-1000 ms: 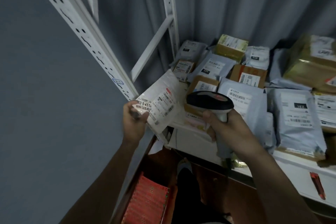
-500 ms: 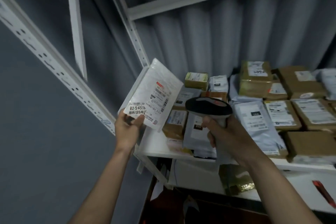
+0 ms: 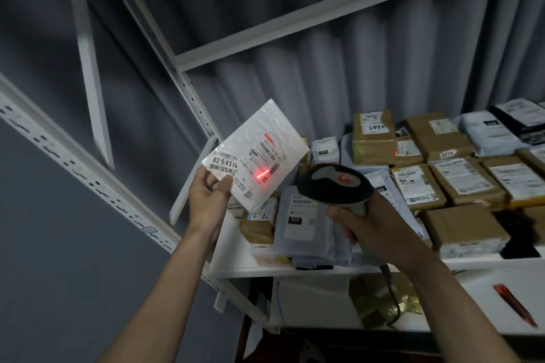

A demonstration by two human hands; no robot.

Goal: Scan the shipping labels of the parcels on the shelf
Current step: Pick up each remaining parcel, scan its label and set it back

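White parcel, pinched at its lower corner by the left hand, hangs off the shelf's left edge. Right hand grips the scanner; a red line lights its label.

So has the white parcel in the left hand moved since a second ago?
Yes. The white parcel has risen off the shelf edge, up beside the rear upright.

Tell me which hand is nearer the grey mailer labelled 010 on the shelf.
Right. The right hand, gripping the scanner, sits just beside the grey mailer, at its right edge. The left hand holds the white parcel up, further left.
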